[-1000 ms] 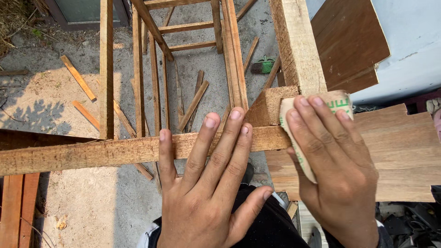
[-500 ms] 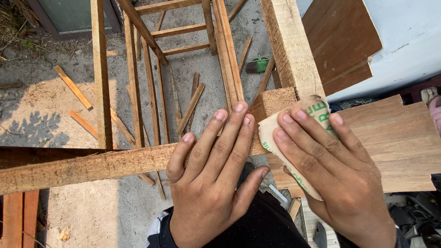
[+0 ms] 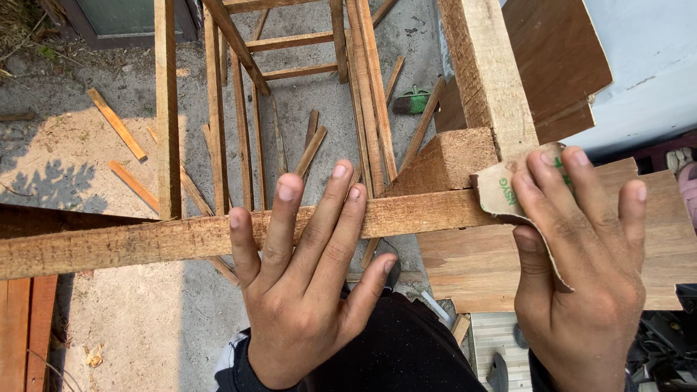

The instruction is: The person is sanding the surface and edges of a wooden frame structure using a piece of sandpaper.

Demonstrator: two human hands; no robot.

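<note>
L hand (image 3: pixel 301 290) flat on wood rail (image 3: pixel 145 243) (open) | R hand (image 3: pixel 588 268) presses sandpaper (image 3: pixel 508 192)

Loose wood offcuts (image 3: pixel 116 123) lie scattered on the sandy concrete ground (image 3: pixel 145 327) in the upper left of the frame. A wooden frame of slats (image 3: pixel 290 40) stands at upper centre, with thin strips leaning against it. A small green brush-like object (image 3: pixel 414 100) sits on the ground just right of those strips. A brown plywood sheet (image 3: pixel 559 65) fills the upper right, against a pale wall (image 3: pixel 646 58). Reddish planks (image 3: pixel 25 334) run along the lower left edge.
</note>
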